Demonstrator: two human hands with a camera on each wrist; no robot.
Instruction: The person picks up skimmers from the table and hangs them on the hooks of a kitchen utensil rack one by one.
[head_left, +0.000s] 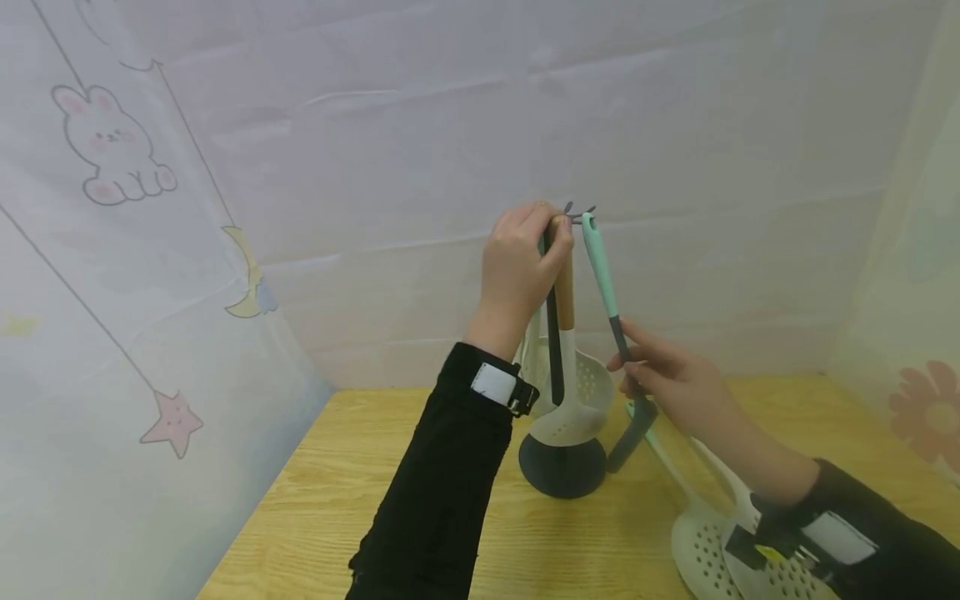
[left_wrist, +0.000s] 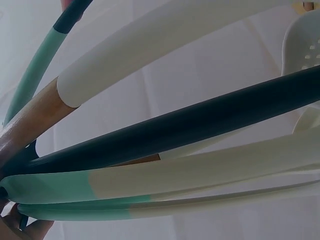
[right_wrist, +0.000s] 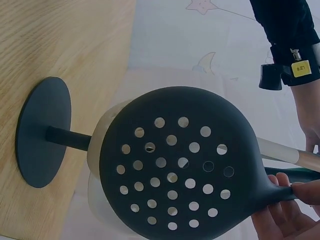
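Skimmer: I hold a dark slotted skimmer (head_left: pixel 628 433) with a mint and grey handle up beside the utensil stand (head_left: pixel 562 467); its handle tip sits just beside the hooks at the stand's top, and I cannot tell from the head view whether its hole is over a hook yet.
Right hand: my right hand (head_left: pixel 675 379) pinches the skimmer's handle low down, near the perforated head, thumb and fingers (right_wrist: pixel 307 190) closed round the neck.
Left hand: my left hand (head_left: pixel 521 267) is curled round the top of the stand, gripping the wooden end of a hung white ladle (head_left: pixel 577 392) and the post together.
Done so far: I judge several utensils already hang on the stand; the left wrist view shows white, mint and dark handles fanning out from one point.
Left to do: I judge the skimmer still needs seating on its hook, and two pale slotted turners (head_left: pixel 705 542) lie on the counter (head_left: pixel 337 492) by my right forearm, not yet hung.
Stand base: the dark round foot (right_wrist: pixel 42 132) rests flat on the counter.
Hard to see: the hooks (head_left: pixel 581 212) are tiny and partly behind my left hand; the left wrist view is too close to tell which handle belongs to which tool; the turners are cut off by the frame edge and my sleeve.
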